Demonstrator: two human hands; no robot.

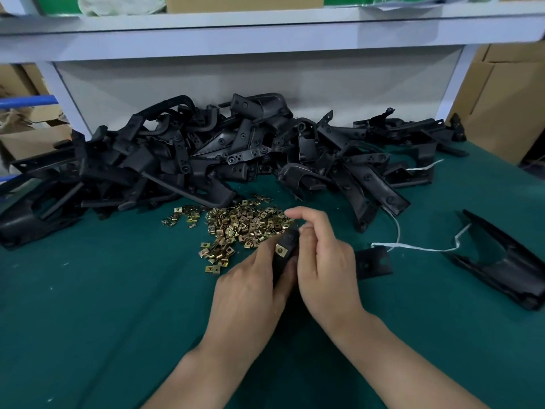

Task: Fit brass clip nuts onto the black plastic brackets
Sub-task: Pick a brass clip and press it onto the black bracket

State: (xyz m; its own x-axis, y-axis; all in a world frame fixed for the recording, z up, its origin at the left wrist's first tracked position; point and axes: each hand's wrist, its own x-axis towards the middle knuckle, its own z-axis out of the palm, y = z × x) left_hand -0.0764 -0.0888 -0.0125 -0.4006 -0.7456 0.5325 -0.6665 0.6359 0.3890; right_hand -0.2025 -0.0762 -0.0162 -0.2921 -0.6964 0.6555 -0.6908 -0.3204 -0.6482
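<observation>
Nearest the camera, two bare forearms are seen reaching forward over a dark green, felt-like tabletop. A black plastic bracket is held upright between the hands, its long axis running from near to far and leaning slightly right. The left hand is wrapped round its lower part, fingers curled. The right hand is closed against its upper end, with the index finger lifted clear; its thumb is hidden. One brass clip nut, a small square of folded sheet metal with a round hole, is seen on the bracket's face, just beside the left fingertips and directly left of the right ones. Whether it is fully seated cannot be told; a push along the bracket's length is judged to be what remains, and the right hand is the better placed for it.

Just beyond, and nearer the left hand, a loose heap of clip nuts is spread, shiny and yellowish. To the right a flat black tab with holes, a white string and a large ribbed black moulding are laid. Farther back a tangled pile of matt black brackets is stacked against a white shelf unit, with cardboard boxes at the side
</observation>
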